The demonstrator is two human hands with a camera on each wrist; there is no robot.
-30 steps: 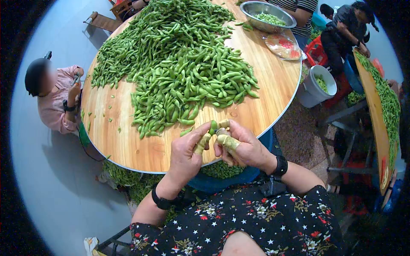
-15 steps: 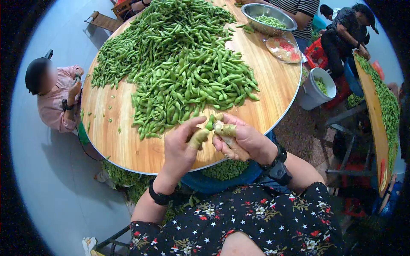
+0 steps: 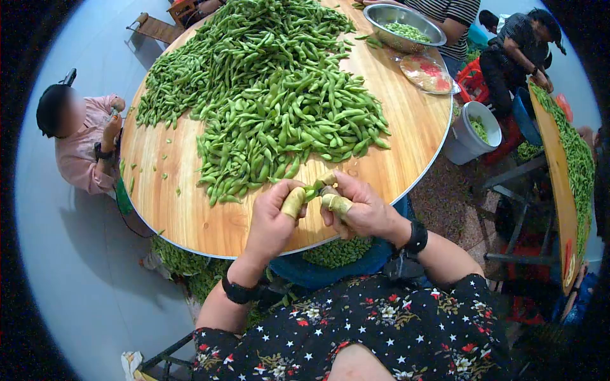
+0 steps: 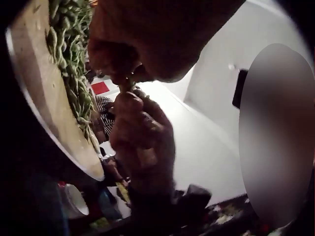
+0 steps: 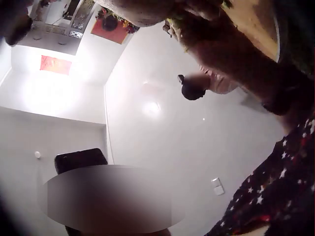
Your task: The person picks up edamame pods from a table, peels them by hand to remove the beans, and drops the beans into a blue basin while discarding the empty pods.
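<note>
A green soybean pod (image 3: 311, 192) is between my two hands, just past the near edge of the round wooden table (image 3: 216, 232). My left hand (image 3: 274, 214) pinches it between thumb and forefinger. At its other end, the thumb and forefinger of my right hand (image 3: 363, 208) pinch it, the other fingers curled under. Tan wraps cover the left thumb and the right thumb and forefinger. Both wrist views are dark; the left one shows the right hand (image 4: 142, 128) meeting the left.
A large heap of soybean pods (image 3: 279, 120) covers much of the table. Below its near edge sits a blue tub (image 3: 292, 272) of shelled beans. A steel bowl (image 3: 380, 24) and a plastic-wrapped disc (image 3: 427, 73) lie far right; a white bucket (image 3: 462, 145) stands beyond. Other people sit around.
Half a second ago my left hand had drawn back from the pod, its thumb and forefinger spread. Now it has returned and pinches the pod. My right hand stays near the same place.
</note>
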